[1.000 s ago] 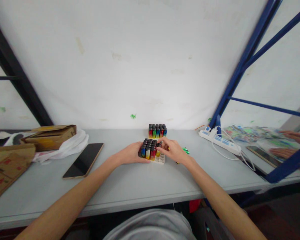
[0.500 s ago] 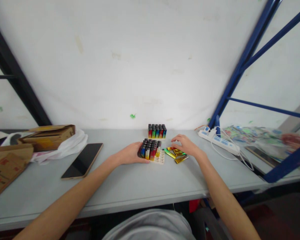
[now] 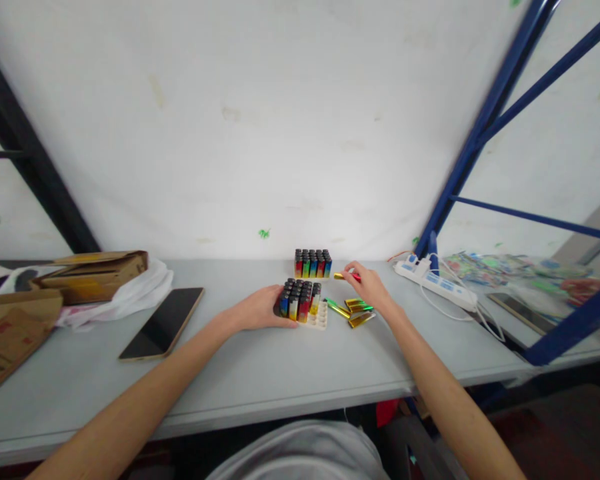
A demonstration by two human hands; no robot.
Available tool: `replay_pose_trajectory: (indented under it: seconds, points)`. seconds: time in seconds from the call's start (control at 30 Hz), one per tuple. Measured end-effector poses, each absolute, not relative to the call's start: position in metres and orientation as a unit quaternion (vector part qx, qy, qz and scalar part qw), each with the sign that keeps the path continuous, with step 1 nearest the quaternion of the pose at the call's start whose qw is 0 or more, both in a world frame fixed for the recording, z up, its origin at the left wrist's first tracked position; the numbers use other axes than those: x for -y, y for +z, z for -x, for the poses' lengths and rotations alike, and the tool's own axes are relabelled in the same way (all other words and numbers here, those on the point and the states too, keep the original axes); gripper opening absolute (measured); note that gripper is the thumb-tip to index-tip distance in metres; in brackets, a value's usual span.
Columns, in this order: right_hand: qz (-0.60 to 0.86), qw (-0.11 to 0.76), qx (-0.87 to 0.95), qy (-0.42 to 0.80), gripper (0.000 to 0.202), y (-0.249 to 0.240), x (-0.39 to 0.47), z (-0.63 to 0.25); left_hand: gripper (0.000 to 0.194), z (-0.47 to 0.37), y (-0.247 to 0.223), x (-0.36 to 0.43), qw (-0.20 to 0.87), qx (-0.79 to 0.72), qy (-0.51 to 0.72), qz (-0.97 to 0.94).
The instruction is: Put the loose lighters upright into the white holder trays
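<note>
A white tray (image 3: 321, 321) stands on the grey table, its left part filled with black-topped coloured lighters (image 3: 304, 309) and its right end showing bare slots. My left hand (image 3: 265, 307) is closed round the left side of these lighters. Between the fingertips of my right hand (image 3: 367, 283) is a red and gold lighter (image 3: 341, 276), lifted and lying sideways. Below that hand, several gold and green lighters (image 3: 361, 319) lie loose to the right of the tray. Behind, a second block of upright lighters (image 3: 313, 264) stands near the wall.
A phone (image 3: 163, 323) and cardboard boxes (image 3: 97, 275) with white plastic lie left. On the right are a power strip (image 3: 437, 285) with cables, a blue metal frame (image 3: 473, 153), and beyond it another phone (image 3: 521, 313), plastic packets and another person's hand (image 3: 587, 292).
My right hand has picked up the red and gold lighter from the loose pile and moved it slightly up. My left hand stays at the tray.
</note>
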State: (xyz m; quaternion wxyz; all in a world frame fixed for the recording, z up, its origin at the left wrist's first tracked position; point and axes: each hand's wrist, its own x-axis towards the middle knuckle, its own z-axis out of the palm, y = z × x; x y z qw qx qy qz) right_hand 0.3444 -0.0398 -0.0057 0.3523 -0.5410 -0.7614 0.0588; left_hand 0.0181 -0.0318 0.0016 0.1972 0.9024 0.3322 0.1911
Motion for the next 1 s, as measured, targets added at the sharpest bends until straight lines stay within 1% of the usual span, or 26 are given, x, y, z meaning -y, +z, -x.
replay_pose_trajectory:
  seconds: [0.1,0.2,0.33,0.47,0.53,0.6,0.77,0.9,1.0]
  points:
    - [0.549,0.434,0.71,0.075,0.037,0.002,0.043,-0.336,0.074,-0.018,0.001,0.032,0.206,-0.329,0.191,-0.902]
    - [0.534,0.488,0.671,0.163,0.045,0.004,0.044,-0.327,0.073,-0.018,0.002,0.032,0.215,-0.33,0.194,-0.899]
    - [0.487,0.503,0.665,0.261,0.054,0.0,0.044,-0.315,0.073,-0.019,0.003,0.034,0.211,-0.331,0.195,-0.899]
    - [0.424,0.5,0.658,0.371,0.051,-0.004,0.047,-0.302,0.075,-0.019,0.004,0.034,0.21,-0.327,0.192,-0.901]
    - [0.421,0.5,0.642,0.4,0.049,-0.006,0.049,-0.294,0.074,-0.018,0.003,0.033,0.209,-0.327,0.194,-0.901]
    - [0.444,0.504,0.633,0.385,0.048,-0.008,0.05,-0.288,0.073,-0.018,0.003,0.033,0.21,-0.324,0.198,-0.901]
    - [0.505,0.496,0.661,0.251,0.052,-0.015,0.053,-0.281,0.069,-0.018,0.003,0.034,0.21,-0.32,0.203,-0.901]
    - [0.54,0.486,0.659,0.195,0.045,-0.019,0.055,-0.279,0.071,-0.019,0.004,0.035,0.208,-0.317,0.202,-0.903]
    - [0.54,0.487,0.664,0.174,0.039,-0.019,0.057,-0.277,0.071,-0.019,0.004,0.035,0.212,-0.317,0.201,-0.902]
